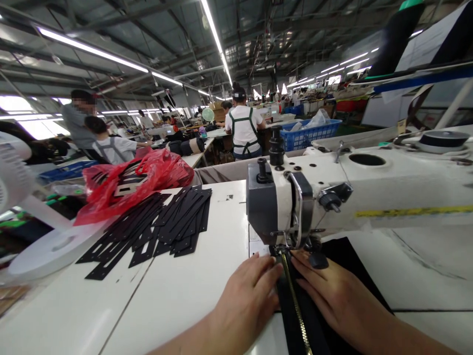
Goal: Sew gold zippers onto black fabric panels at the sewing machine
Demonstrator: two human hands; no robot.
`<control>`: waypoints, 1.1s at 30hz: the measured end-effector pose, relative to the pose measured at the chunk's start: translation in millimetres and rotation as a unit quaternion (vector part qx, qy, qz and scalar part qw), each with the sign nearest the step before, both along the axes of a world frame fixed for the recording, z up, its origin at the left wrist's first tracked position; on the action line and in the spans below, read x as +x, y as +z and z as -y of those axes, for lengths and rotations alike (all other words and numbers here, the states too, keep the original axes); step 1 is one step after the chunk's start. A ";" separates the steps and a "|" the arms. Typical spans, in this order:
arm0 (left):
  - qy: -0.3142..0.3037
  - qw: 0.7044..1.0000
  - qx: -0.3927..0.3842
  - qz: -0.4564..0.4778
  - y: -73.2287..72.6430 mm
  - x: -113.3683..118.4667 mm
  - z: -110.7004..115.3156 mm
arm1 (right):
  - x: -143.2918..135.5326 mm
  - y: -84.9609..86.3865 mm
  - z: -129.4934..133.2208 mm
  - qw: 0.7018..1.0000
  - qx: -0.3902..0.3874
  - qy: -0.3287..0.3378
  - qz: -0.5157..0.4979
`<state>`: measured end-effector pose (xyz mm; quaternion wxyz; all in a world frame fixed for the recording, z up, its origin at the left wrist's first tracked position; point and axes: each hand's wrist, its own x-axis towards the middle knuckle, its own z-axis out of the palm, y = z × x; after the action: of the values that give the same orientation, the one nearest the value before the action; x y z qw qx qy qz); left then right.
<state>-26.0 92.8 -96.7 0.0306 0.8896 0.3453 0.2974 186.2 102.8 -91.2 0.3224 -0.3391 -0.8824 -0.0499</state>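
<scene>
A black zipper with gold teeth point(295, 301) runs from the sewing machine's presser foot toward me, lying over black fabric point(345, 256). My left hand point(249, 288) is at the zipper's left edge, fingers bent and closed on the tape close to the foot. To the right of the teeth, my right hand point(332, 286) lies flat on the black material with its fingers stretched toward the foot. The white sewing machine point(388, 182) stands over the work, its needle area partly hidden by the head and my fingertips.
Several black strips with cut-out slots point(177, 222) lie in a loose pile on the white table point(177, 305), beside a red plastic bag point(155, 170). A white fan point(48, 246) stands at far left. Beyond are a blue basket point(312, 134) and people at other tables.
</scene>
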 end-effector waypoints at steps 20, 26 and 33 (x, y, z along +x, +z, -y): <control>-0.129 0.985 0.076 -0.085 5.4 -2.0 -15.5 | -4.3 -0.1 4.1 1.000 0.011 -0.023 0.007; -0.140 0.985 0.053 -0.087 8.5 -3.5 -15.4 | -3.5 1.3 5.3 1.000 -0.016 -0.019 0.014; -0.127 0.988 0.031 -0.079 5.5 -3.6 -13.9 | -4.4 1.4 3.3 1.000 -0.003 -0.018 0.021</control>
<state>-29.5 106.8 -91.2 0.0132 0.9476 0.2210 0.2304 181.8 99.5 -89.8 0.3022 -0.3546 -0.8828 -0.0606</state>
